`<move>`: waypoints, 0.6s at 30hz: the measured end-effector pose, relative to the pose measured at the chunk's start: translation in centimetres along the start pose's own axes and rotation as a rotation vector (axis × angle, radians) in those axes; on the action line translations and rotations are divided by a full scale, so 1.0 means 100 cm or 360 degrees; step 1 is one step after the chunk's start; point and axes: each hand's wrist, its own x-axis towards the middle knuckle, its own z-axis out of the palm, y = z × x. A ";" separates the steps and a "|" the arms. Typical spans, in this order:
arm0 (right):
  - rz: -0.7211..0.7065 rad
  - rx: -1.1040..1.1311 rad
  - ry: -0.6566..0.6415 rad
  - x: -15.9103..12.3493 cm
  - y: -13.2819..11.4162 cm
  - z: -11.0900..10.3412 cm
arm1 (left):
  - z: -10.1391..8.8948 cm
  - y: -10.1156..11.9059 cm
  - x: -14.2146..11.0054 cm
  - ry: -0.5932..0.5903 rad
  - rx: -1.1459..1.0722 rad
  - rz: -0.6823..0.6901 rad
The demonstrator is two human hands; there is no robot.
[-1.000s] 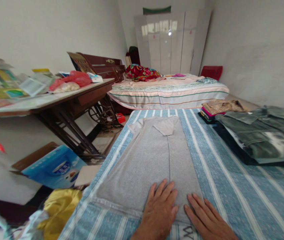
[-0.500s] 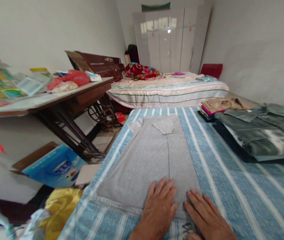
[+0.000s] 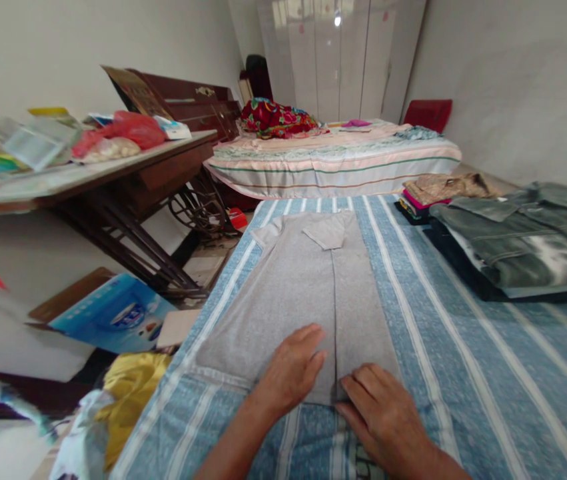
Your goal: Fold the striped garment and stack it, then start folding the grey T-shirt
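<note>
A grey short-sleeved shirt lies flat on the blue striped bedsheet, its right side folded inward with a sleeve laid on top. Fingers of my left hand stretch loosely over the lower middle of the shirt, thumb apart. My right hand is at the bottom of the folded flap, its fingers bent together around the lower corner by the fold's edge. My right hand covers part of the hem there.
Folded dark denim clothes lie on the right, beside a small clothes stack. Left of the bed are a cluttered sewing table, a blue box and yellow cloth. Another bed stands beyond.
My left hand has shifted up and lifted its flat palm. My right hand has slid left from the shirt's right edge to the fold's lower corner, its fingers now bent.
</note>
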 end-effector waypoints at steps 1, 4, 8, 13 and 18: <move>-0.0001 -0.0013 -0.0009 0.001 -0.002 0.002 | -0.005 -0.005 0.008 -0.0004 -0.0006 -0.0026; -0.0059 -0.0080 -0.0026 0.000 -0.003 0.010 | -0.018 -0.017 0.043 -0.0070 -0.0034 -0.0140; -0.0168 -0.0136 -0.0005 0.001 0.000 0.022 | -0.023 -0.028 0.106 -0.0094 -0.0361 -0.0633; -0.0221 -0.0195 0.0204 0.010 0.006 0.035 | -0.008 -0.040 0.181 0.0021 -0.0631 -0.1082; -0.0347 -0.0247 0.0182 0.011 0.019 0.038 | 0.004 -0.050 0.232 0.0094 -0.1085 -0.1457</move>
